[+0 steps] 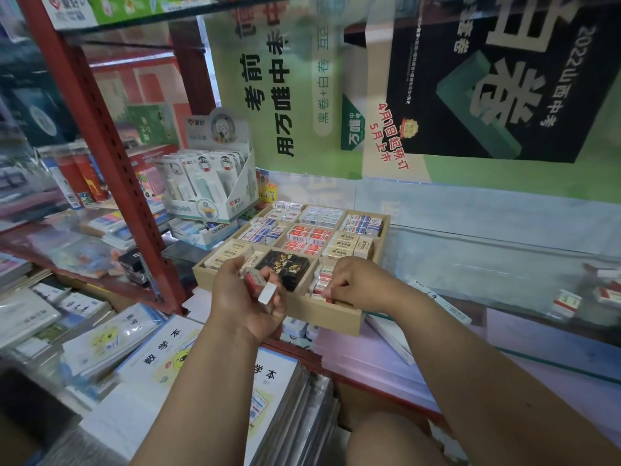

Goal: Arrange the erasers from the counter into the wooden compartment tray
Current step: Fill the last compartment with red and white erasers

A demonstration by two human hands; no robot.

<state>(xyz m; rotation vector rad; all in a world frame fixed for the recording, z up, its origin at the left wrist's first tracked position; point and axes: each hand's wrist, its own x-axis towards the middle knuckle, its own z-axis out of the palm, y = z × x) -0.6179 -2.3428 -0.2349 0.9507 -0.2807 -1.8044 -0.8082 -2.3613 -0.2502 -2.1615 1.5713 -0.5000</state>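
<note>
On the glass counter [487, 264], wooden tray [336, 314] compartments hold seemingly full eraser rows [307, 237].

The wooden compartment tray [331, 312] sits on the glass counter [504, 264], its compartments filled with rows of erasers [309, 237]. The left hand [247, 297], over the tray's near-left corner, holds a few erasers; the right hand [358, 280] reaches into the near-right compartment. Behind and left of the tray stands a display box [215, 186]. Loose erasers [568, 302] lie far right on the counter. Exercise books [158, 351] lie below left.
</note>
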